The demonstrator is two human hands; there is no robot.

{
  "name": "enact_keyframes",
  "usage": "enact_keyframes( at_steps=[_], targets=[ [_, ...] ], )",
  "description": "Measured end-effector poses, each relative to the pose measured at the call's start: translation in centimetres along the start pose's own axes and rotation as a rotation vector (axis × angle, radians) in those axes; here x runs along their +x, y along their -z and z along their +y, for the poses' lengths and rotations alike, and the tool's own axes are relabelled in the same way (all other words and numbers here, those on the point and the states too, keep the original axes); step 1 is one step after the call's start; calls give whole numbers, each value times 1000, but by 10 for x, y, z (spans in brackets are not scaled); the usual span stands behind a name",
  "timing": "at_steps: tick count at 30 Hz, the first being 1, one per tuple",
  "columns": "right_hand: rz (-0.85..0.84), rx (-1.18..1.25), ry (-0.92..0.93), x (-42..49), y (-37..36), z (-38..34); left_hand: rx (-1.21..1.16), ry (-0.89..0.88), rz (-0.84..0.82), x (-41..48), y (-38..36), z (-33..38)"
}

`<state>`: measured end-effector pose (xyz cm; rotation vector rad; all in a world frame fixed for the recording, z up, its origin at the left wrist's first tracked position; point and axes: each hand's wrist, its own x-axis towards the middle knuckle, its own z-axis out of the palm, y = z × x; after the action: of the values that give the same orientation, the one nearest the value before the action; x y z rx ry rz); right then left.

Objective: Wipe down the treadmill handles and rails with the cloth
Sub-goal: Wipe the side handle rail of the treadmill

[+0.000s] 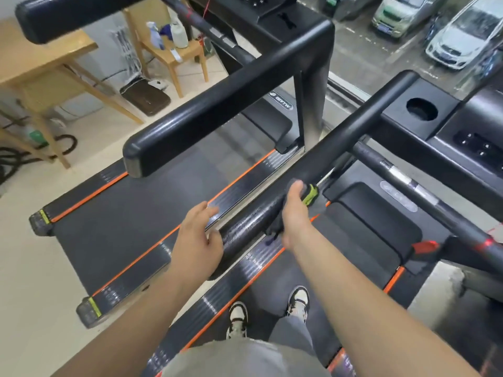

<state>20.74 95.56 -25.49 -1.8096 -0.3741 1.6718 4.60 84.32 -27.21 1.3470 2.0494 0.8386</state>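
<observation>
Two hands at the centre of the frame, both at the near handrail (340,140), a black padded bar slanting from lower centre up to the right toward the console. Right hand (295,213) laid over the top of that bar, fingers (298,186) curled down and clamped on a dark cloth (310,195) with a yellow-green edge. Cloth pressed against the bar beneath the palm, loose part showing on the bar's right side. Left hand (196,240) just left of it, near the bar's lower end, fingers (209,210) straight and slightly apart, gripping nothing, thumb side touching the bar. Below, at the bottom of the frame, a pair of black-and-white shoes (238,317) on the grey belt, orange stripes along the side rails. Left of centre, a second handrail (217,112) of a neighbouring treadmill, parallel and well apart. Round cup holder (422,108) in the console at right, just beside the near bar's upper end. Wooden bench (46,61) at upper left, wooden chair (174,58) beyond it carrying spray bottles (155,34). Parked cars (460,42) at upper right
</observation>
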Motion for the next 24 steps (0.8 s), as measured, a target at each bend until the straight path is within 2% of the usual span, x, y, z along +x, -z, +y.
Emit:
enact_keyframes(
  at_steps=[5, 10, 13, 16, 21, 24],
  targets=[
    [294, -133, 37, 24, -5, -12, -21, -1, -45, -22, 3, -14],
    [304, -327, 190, -17, -21, 44, -41, 42, -24, -38, 13, -37],
    [213, -401, 190, -56, -37, 91, -75, 54, 31, -45, 18, -41],
    [82, -512, 117, -85, -39, 131, -104, 51, 80, -48, 24, -42],
    [-84, -529, 101, -115, -17, 107, -293, 30, 73, -49, 32, -41],
    [-186, -468, 144, -120, 0, 79, -399, -70, 9, -56, 38, -19]
  ],
)
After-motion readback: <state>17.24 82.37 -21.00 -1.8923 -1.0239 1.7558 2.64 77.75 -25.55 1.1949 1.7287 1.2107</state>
